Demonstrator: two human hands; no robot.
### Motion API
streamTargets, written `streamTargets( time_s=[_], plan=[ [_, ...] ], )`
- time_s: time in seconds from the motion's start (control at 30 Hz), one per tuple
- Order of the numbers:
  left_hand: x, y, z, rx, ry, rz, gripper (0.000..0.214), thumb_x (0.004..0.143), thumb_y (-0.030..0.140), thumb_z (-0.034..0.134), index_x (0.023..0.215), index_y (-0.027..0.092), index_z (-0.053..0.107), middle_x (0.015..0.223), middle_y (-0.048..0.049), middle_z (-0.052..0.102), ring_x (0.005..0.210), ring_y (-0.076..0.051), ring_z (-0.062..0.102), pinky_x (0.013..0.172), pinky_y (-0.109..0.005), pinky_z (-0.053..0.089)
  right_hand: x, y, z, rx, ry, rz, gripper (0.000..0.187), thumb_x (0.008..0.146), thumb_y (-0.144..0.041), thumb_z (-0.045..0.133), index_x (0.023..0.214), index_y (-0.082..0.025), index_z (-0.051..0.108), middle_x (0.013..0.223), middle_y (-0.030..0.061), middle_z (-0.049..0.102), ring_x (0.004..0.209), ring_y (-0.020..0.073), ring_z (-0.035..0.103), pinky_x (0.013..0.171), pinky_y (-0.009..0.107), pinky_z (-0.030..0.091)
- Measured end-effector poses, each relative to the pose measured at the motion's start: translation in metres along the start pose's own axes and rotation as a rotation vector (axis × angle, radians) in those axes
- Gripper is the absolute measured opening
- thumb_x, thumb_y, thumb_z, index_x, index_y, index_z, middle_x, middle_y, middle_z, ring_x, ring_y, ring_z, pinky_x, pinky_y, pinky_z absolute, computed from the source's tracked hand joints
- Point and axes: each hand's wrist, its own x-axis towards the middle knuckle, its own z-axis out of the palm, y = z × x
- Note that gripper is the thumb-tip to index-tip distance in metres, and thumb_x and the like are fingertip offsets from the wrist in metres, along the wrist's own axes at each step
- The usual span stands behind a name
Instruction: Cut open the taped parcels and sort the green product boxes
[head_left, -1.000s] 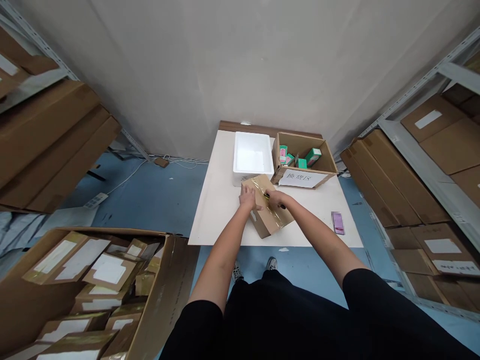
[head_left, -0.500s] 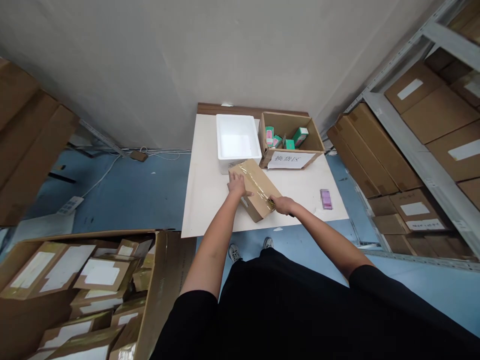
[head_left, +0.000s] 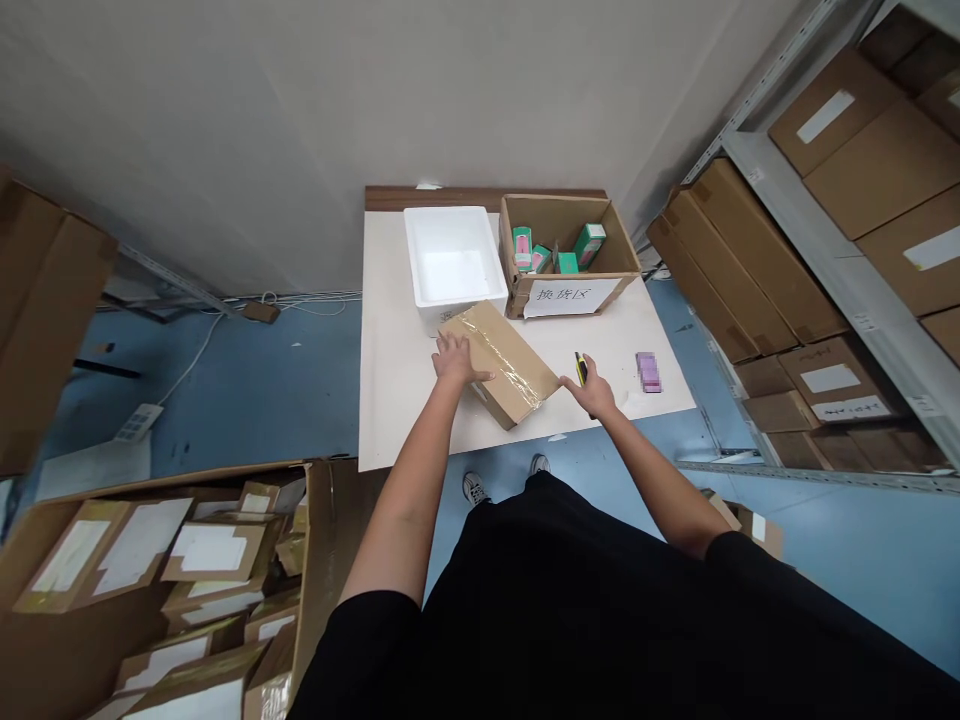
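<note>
A taped brown cardboard parcel (head_left: 504, 362) lies at an angle on the white table (head_left: 397, 400). My left hand (head_left: 455, 358) rests flat on the parcel's left end, fingers spread. My right hand (head_left: 591, 390) is just off the parcel's right corner, closed round a yellow and black utility knife (head_left: 580, 368) whose tip points away from me.
A white foam box (head_left: 452, 262) and an open carton (head_left: 568, 255) with green and pink packs and a paper label stand at the table's back. A small pink item (head_left: 648, 371) lies at right. A big carton of parcels (head_left: 172, 570) sits at lower left; shelves with boxes (head_left: 817, 240) line the right.
My right hand drew the knife along the parcel's tape towards me and has come off its right corner. My left hand stayed on the parcel. The view shifted right.
</note>
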Motion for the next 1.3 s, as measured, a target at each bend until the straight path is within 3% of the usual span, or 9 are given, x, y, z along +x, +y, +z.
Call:
streamTargets(
  time_s=[0.2,0.37,0.6,0.7,0.8,0.87,1.0,1.17,1.3],
  plan=[
    [-0.015,0.009,0.008,-0.022,0.053,-0.146,0.124,0.082,0.094,0.046,0.172,0.013,0.020,0.179,-0.0232,0.020,0.164,-0.044,0.015,0.123,-0.054,0.037,0.041,-0.024,0.036,0.172,-0.053,0.008,0.100,0.091,-0.066,0.072,0.168,-0.020,0.027,0.143,0.0195,0.068,0.125,0.0367,0.069,0.094,0.038,0.055],
    [-0.032,0.011,0.016,-0.004,0.046,-0.247,0.122,0.086,0.094,0.036,0.172,0.009,0.021,0.176,-0.0275,0.025,0.163,-0.046,0.016,0.121,-0.055,0.037,0.074,-0.039,0.028,0.199,-0.033,-0.017,0.099,0.088,-0.061,0.078,0.164,-0.021,0.030,0.143,0.0185,0.068,0.125,0.0356,0.068,0.094,0.036,0.055],
    [-0.078,0.021,0.036,0.058,0.059,-0.451,0.102,0.097,0.081,0.028,0.166,0.006,0.039,0.165,-0.0294,0.045,0.156,-0.049,0.034,0.118,-0.060,0.039,0.116,-0.092,0.025,0.167,-0.080,0.020,0.084,0.090,-0.057,0.078,0.154,-0.022,0.037,0.133,0.0177,0.072,0.118,0.0331,0.071,0.088,0.036,0.056],
    [-0.079,0.029,0.026,0.057,0.050,-0.305,0.092,0.096,0.076,0.046,0.163,0.014,0.044,0.168,-0.0241,0.043,0.160,-0.049,0.024,0.123,-0.061,0.033,0.122,-0.098,0.028,0.178,-0.088,-0.003,0.080,0.089,-0.056,0.079,0.151,-0.022,0.041,0.132,0.0170,0.073,0.118,0.0328,0.072,0.089,0.036,0.056],
    [-0.063,0.046,0.012,0.052,0.029,0.117,0.088,0.086,0.062,0.076,0.161,0.027,0.046,0.172,-0.0129,0.040,0.161,-0.040,0.026,0.128,-0.050,0.030,0.125,-0.095,0.028,0.181,-0.094,-0.026,0.077,0.089,-0.056,0.080,0.148,-0.023,0.043,0.130,0.0174,0.074,0.118,0.0332,0.072,0.089,0.037,0.057],
    [-0.051,0.060,0.006,0.064,-0.014,0.296,0.089,0.079,0.046,0.088,0.157,0.032,0.047,0.166,-0.0104,0.045,0.155,-0.035,0.037,0.126,-0.044,0.035,0.126,-0.093,0.026,0.180,-0.102,-0.030,0.078,0.088,-0.056,0.081,0.147,-0.022,0.043,0.130,0.0176,0.074,0.118,0.0331,0.072,0.089,0.037,0.057],
    [-0.036,0.078,0.001,0.124,-0.008,0.296,0.092,0.069,0.029,0.095,0.150,0.027,0.053,0.150,-0.0140,0.055,0.143,-0.035,0.048,0.121,-0.046,0.040,0.127,-0.092,0.023,0.172,-0.117,-0.047,0.080,0.088,-0.058,0.081,0.148,-0.023,0.042,0.129,0.0162,0.075,0.118,0.0330,0.072,0.089,0.037,0.057],
    [-0.035,0.072,0.004,0.118,0.017,0.298,0.089,0.066,0.034,0.098,0.145,0.030,0.058,0.156,-0.0112,0.050,0.151,-0.036,0.041,0.128,-0.046,0.033,0.127,-0.089,0.022,0.172,-0.120,-0.112,0.080,0.091,-0.060,0.076,0.153,-0.025,0.039,0.131,0.0156,0.074,0.120,0.0339,0.071,0.091,0.038,0.056],
    [-0.038,0.068,0.009,0.071,0.008,0.303,0.093,0.063,0.034,0.101,0.145,0.033,0.056,0.168,-0.0060,0.042,0.156,-0.032,0.038,0.129,-0.041,0.035,0.116,-0.061,0.023,0.250,-0.114,-0.242,0.057,0.103,-0.057,0.059,0.147,-0.024,0.045,0.118,0.0119,0.077,0.107,0.0297,0.075,0.087,0.033,0.055]
  ],
)
